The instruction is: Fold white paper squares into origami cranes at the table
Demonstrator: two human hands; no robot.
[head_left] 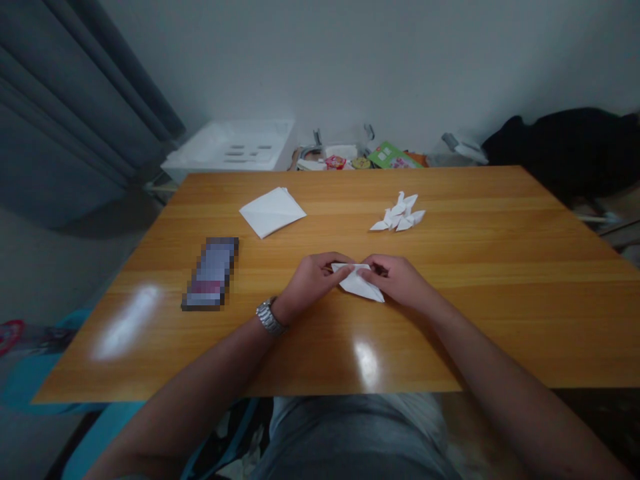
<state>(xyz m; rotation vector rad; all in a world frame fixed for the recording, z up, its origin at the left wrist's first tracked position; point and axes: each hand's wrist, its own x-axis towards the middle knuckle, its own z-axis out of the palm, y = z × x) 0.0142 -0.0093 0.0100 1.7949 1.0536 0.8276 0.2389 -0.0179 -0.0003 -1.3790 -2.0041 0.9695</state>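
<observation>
A partly folded piece of white paper (361, 283) is held between my two hands, over the middle of the wooden table. My left hand (320, 275) pinches its upper left side, thumb on top and fingers behind. On the upper right side, my right hand (395, 277) grips the same paper with its thumb laid across the front. One corner of the paper points down and to the right. Farther back lie several white folded paper cranes (399, 215) in a cluster. A stack of white paper sheets (273, 212) rests at the back left.
A phone (212, 273), its screen blurred out, lies on the left of the wooden table (500, 267). Behind the table's far edge are a white foam box (235, 147), a green booklet (393, 155) and a dark cloth heap (560, 150). A grey curtain (65, 100) hangs at left.
</observation>
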